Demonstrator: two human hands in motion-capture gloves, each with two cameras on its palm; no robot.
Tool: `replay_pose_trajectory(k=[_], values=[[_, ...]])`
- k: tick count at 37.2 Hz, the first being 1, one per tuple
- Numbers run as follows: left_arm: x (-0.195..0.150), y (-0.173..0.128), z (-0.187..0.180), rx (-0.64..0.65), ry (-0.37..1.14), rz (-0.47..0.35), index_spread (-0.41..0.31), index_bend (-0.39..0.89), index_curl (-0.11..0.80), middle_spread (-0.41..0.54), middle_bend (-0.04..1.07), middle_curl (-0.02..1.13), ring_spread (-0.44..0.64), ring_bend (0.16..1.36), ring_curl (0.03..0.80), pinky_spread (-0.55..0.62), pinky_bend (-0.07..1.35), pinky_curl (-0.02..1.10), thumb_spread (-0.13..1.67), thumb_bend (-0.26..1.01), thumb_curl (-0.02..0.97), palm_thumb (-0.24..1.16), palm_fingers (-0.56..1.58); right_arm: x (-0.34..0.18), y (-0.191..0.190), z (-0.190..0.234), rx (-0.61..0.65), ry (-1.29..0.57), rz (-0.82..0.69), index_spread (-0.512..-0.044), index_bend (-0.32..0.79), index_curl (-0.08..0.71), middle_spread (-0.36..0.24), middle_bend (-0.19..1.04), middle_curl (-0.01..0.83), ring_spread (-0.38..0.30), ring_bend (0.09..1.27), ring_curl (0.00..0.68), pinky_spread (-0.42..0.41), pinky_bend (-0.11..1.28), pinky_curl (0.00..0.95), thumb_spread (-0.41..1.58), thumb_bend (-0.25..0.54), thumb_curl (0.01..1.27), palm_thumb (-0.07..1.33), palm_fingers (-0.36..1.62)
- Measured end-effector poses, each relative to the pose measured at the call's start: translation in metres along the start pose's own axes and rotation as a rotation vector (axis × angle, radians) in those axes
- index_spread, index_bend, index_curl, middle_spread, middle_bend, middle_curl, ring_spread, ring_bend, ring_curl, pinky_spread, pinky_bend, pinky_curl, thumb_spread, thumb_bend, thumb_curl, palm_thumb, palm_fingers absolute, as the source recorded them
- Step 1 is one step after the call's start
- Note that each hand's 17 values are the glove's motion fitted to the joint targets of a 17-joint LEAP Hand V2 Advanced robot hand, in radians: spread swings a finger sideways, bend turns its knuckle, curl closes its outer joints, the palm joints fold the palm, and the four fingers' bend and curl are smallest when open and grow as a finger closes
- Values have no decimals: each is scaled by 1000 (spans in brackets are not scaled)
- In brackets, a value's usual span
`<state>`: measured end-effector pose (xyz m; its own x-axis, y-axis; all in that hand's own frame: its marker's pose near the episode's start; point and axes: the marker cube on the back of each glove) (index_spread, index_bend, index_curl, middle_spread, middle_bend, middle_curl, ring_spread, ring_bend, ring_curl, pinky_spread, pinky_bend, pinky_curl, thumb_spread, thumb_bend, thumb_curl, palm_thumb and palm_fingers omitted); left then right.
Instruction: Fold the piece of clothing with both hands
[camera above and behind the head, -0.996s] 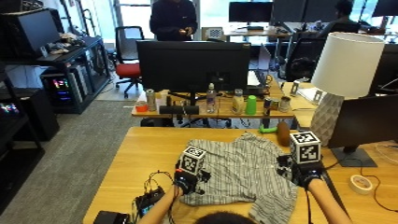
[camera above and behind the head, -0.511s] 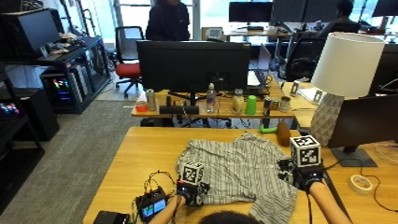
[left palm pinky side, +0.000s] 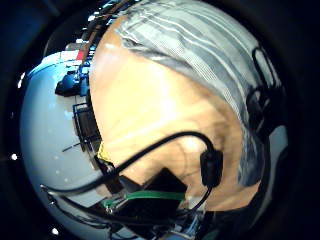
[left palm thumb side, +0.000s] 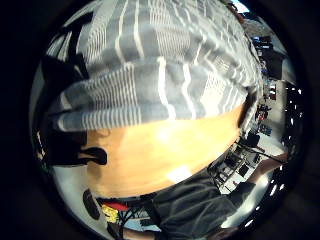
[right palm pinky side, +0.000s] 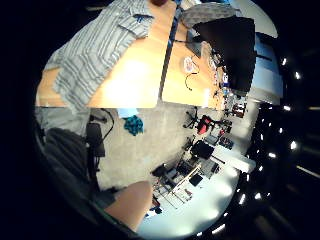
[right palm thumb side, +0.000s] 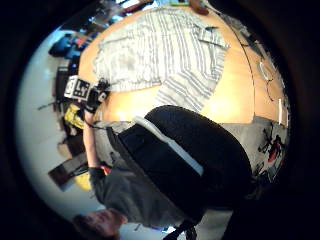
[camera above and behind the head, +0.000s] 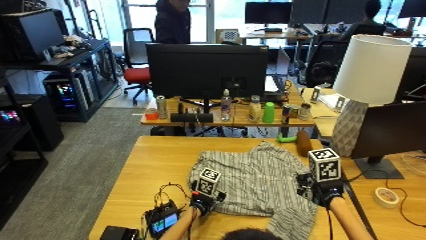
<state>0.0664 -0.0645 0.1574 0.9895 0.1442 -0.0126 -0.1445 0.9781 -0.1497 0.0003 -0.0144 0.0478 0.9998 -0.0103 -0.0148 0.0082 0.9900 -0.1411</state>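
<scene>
I see striped shirt (camera above and behind the head: 256, 182) spread on wooden table (camera above and behind the head: 143, 170). Left hand (camera above and behind the head: 202, 202) fingers pinch near hem; right hand (camera above and behind the head: 326, 192) raised, finger state unclear.

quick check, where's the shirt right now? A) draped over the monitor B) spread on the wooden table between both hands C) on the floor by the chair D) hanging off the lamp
B: the striped shirt lies spread on the wooden table, with the left hand at its near left edge and the right hand at its right side.
</scene>
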Motion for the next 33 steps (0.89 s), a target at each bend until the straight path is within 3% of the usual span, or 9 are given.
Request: replay_pose_trajectory(k=[5,10,15,21,33], values=[[-4,-6,-5,2,-32,-23,-225,274,350,-191,372,362,-248,559,297,-375,679,339,1134,106,324,783,1206,-1,-4,5,-17,9,-12,-379,130,213,-51,218,344,87,386,279,227,502,333,1157,-19,185,164,226],[-1,-9,-16,66,-27,34,-263,261,378,-251,383,406,-309,543,330,-459,678,354,1110,88,327,814,1257,0,-9,9,-20,18,-13,-383,128,215,-50,212,348,86,391,285,228,497,335,1158,-18,188,164,229],[-8,-13,-21,46,-73,-15,-281,247,399,-283,377,427,-340,531,348,-494,659,355,1098,66,327,833,1269,2,-12,13,-32,9,-15,-388,134,220,-49,205,351,86,385,288,228,492,337,1160,-15,192,169,233],[-26,-63,-10,48,-81,-42,-295,231,420,-304,370,444,-351,510,363,-512,644,357,1091,44,328,858,1278,8,-17,17,-47,-19,-21,-389,105,212,-49,192,351,79,415,300,226,502,342,1162,-19,194,166,236],[-28,-58,-50,89,-43,-50,-305,205,454,-321,348,469,-360,483,386,-522,621,362,1086,-2,327,889,1281,9,-26,32,-70,-23,-28,-391,99,187,-49,192,353,72,470,322,214,544,357,1111,-20,212,188,210]])
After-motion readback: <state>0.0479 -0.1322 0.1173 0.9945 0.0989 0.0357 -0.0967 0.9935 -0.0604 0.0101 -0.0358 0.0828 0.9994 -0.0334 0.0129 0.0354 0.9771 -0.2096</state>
